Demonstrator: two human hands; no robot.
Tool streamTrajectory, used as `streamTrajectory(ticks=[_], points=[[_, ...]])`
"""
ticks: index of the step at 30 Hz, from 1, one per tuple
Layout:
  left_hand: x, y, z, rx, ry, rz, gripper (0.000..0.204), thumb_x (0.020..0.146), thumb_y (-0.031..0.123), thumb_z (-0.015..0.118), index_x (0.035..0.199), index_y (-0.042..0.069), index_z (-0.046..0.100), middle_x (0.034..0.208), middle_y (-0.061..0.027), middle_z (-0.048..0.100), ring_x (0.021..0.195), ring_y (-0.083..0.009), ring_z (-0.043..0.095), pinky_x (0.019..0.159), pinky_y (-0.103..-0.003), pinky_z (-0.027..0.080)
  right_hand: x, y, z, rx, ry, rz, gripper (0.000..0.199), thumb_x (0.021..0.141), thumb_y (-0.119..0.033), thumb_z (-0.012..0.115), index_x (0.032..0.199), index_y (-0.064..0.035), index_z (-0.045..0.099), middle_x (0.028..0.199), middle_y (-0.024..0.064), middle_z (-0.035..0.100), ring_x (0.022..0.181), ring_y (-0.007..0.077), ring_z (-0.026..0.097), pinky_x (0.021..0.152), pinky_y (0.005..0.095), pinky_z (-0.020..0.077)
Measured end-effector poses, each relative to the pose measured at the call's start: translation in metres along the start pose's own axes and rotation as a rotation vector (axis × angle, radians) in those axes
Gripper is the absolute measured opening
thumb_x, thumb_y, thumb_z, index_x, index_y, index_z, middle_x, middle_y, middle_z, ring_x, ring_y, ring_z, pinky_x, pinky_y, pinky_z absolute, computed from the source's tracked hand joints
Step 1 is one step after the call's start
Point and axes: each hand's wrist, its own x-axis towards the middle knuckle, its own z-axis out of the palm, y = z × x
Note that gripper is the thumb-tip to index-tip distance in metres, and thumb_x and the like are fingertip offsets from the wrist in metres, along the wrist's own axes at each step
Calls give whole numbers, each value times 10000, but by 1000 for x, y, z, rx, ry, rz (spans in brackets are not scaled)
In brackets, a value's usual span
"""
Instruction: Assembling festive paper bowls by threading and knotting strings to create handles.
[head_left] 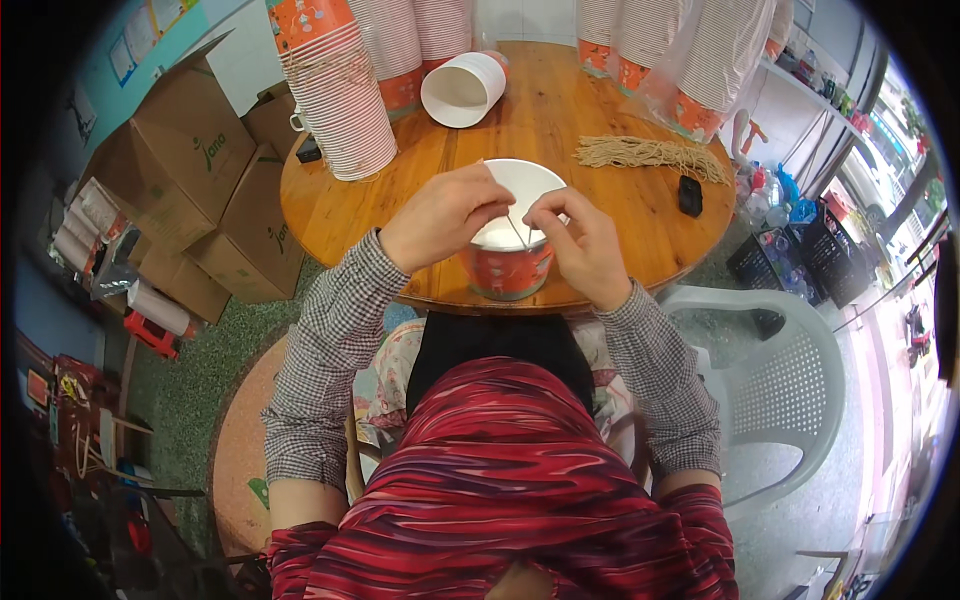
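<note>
A red-and-white paper bucket [508, 272] stands upright at the table's near edge, its white inside facing up. My left hand [450, 215] is above the bucket's left rim, fingertips pinched on a thin pale cord [517, 229] that slants down into the opening. At the right rim, my right hand [582, 245] is closed, thumb and fingertips pinched together on what looks like another part of the cord. Where the cord meets the bucket wall is too small to tell. A bundle of tan cords [650, 158] lies on the table to the right.
On the round wooden table [440, 160] stand tall stacks of paper buckets [335, 100], some in plastic wrap [700, 75]. One white bucket [463, 90] lies on its side. A black object [690, 196] sits by the cords. Cardboard boxes [190, 150] are left, a plastic chair [790, 390] right.
</note>
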Motion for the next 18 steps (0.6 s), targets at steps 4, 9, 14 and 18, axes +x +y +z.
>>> streamTrajectory(ticks=[4, 9, 14, 18], points=[[-2, 6, -6, 127, -185, -32, 125, 848, 108, 629, 880, -6, 669, 855, -146, 627, 831, -333, 623, 711, -386, 495, 4, -4, -10, 52, 38, 38, 100, 919, -84, 575, 942, 11, 594, 804, 83, 629, 761, 155, 619, 705, 276, 492], [-1, 4, 0, -443, -137, -586, 213, 924, 194, 579, 883, -1, 653, 625, -37, 536, 539, -146, 515, 502, -277, 410, 1, -9, -15, -35, -87, 28, 68, 877, -50, 598, 922, 1, 603, 837, 107, 621, 769, 212, 610, 728, 304, 483], [-15, 11, 24, -1055, -18, -861, 201, 949, 193, 579, 976, 9, 656, 691, 39, 517, 529, -48, 407, 494, -199, 342, 3, -10, -8, -85, -127, -103, 86, 848, -50, 622, 918, 0, 612, 882, 112, 591, 836, 241, 591, 776, 325, 474], [-18, 22, 33, -922, 65, -777, 209, 905, 149, 628, 1028, -11, 682, 768, 0, 627, 640, -50, 540, 568, -199, 434, 3, -1, -2, -79, -49, -110, 82, 845, -44, 618, 915, 0, 612, 883, 111, 579, 844, 245, 587, 767, 329, 480]])
